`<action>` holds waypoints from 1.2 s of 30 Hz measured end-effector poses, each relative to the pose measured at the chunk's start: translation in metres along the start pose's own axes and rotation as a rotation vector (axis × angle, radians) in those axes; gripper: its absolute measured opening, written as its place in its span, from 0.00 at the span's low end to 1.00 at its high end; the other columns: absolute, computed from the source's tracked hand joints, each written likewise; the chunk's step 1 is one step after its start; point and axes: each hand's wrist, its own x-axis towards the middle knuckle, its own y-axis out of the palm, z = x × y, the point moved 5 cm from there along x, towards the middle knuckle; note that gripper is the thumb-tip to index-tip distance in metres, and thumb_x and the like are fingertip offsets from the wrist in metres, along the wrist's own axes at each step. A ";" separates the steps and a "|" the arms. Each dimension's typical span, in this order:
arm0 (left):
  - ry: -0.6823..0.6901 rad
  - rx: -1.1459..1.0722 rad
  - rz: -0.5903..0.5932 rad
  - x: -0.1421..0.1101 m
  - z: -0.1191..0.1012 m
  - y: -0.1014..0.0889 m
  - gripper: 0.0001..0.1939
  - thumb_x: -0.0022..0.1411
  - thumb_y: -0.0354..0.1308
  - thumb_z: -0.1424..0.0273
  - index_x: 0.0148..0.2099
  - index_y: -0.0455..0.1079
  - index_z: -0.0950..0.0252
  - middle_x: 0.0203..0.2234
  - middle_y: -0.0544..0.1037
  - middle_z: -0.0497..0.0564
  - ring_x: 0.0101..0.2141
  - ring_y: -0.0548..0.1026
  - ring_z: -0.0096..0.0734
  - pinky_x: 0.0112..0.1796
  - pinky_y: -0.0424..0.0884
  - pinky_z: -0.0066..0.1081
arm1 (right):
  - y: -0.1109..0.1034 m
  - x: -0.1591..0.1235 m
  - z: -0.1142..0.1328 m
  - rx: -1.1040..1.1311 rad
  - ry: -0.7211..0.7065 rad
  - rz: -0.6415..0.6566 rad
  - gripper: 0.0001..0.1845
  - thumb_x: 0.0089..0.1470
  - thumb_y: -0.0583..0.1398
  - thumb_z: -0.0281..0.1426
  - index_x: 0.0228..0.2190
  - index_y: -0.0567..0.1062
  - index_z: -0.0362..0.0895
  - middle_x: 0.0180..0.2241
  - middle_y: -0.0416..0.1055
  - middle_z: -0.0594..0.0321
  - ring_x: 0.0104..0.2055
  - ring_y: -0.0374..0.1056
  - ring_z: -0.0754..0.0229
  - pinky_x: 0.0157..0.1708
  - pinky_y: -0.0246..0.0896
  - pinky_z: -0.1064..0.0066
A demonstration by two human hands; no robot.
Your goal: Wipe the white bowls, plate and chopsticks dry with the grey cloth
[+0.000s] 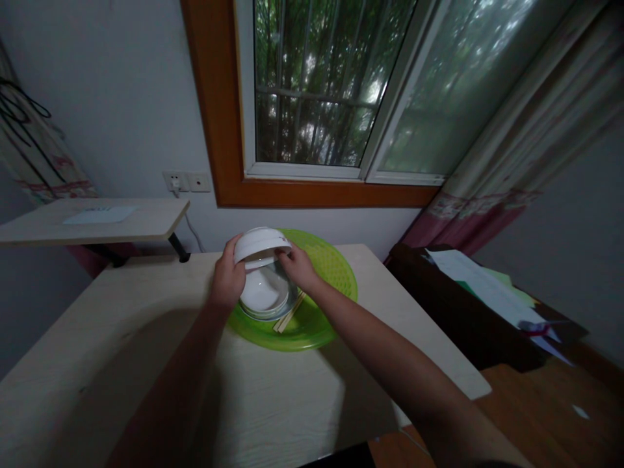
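Now, a bowl (260,240) tilts in a two-handed hold!

The left hand (228,276) clamps its fingers on the left side, the right hand (298,265) clamps the right rim. It hangs over the far part of the stack (263,290); stack and chopsticks (289,314) sit in the basket (336,261).

2 bare forearms (380,341), 2 bare hands (228,276)

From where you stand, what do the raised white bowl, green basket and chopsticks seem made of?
Raised white bowl: probably glazed ceramic, smooth and faintly shiny; melamine could look alike. Green basket: likely glossy plastic, by its even colour and moulded lattice. Chopsticks: perhaps wood or bamboo, matte-looking, pale yellow; no grain discernible.
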 end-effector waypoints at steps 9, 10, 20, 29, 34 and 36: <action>0.005 0.048 0.065 0.004 0.003 0.007 0.30 0.55 0.56 0.77 0.61 0.66 0.62 0.53 0.78 0.56 0.53 0.75 0.47 0.55 0.71 0.45 | -0.003 0.002 -0.011 0.008 0.038 -0.072 0.17 0.54 0.54 0.24 0.42 0.78 0.43 0.42 0.79 0.60 0.44 0.74 0.55 0.48 0.69 0.62; 0.012 0.080 0.078 0.004 0.003 0.009 0.30 0.54 0.57 0.76 0.61 0.66 0.63 0.52 0.78 0.57 0.54 0.75 0.48 0.55 0.71 0.45 | -0.006 0.002 -0.010 0.003 0.024 -0.096 0.18 0.53 0.53 0.23 0.43 0.78 0.43 0.42 0.79 0.60 0.44 0.74 0.55 0.48 0.69 0.63; 0.094 0.252 0.117 0.000 -0.005 0.020 0.34 0.57 0.58 0.75 0.66 0.58 0.64 0.57 0.73 0.63 0.56 0.73 0.51 0.57 0.69 0.48 | -0.018 -0.004 0.022 -0.264 -0.160 -0.117 0.31 0.53 0.53 0.18 0.57 0.72 0.43 0.55 0.73 0.54 0.56 0.69 0.53 0.59 0.62 0.60; -0.022 0.228 0.106 0.003 -0.001 0.012 0.22 0.61 0.50 0.75 0.57 0.67 0.64 0.46 0.80 0.60 0.47 0.78 0.45 0.51 0.72 0.42 | -0.013 -0.007 0.035 -0.218 -0.275 -0.058 0.29 0.56 0.53 0.19 0.57 0.72 0.46 0.57 0.71 0.56 0.59 0.67 0.56 0.62 0.60 0.61; -0.080 0.150 0.072 0.002 -0.003 0.008 0.19 0.64 0.48 0.72 0.56 0.67 0.63 0.47 0.79 0.60 0.48 0.77 0.46 0.51 0.71 0.42 | -0.016 -0.001 0.026 -0.096 -0.198 -0.096 0.26 0.56 0.52 0.20 0.54 0.75 0.44 0.54 0.74 0.57 0.55 0.70 0.56 0.59 0.61 0.63; -0.105 0.098 0.040 0.003 -0.001 0.005 0.18 0.65 0.47 0.70 0.55 0.67 0.62 0.47 0.79 0.59 0.49 0.77 0.45 0.51 0.71 0.42 | -0.013 0.001 0.017 -0.037 -0.123 -0.091 0.22 0.58 0.54 0.23 0.52 0.76 0.44 0.51 0.76 0.58 0.52 0.72 0.55 0.56 0.64 0.64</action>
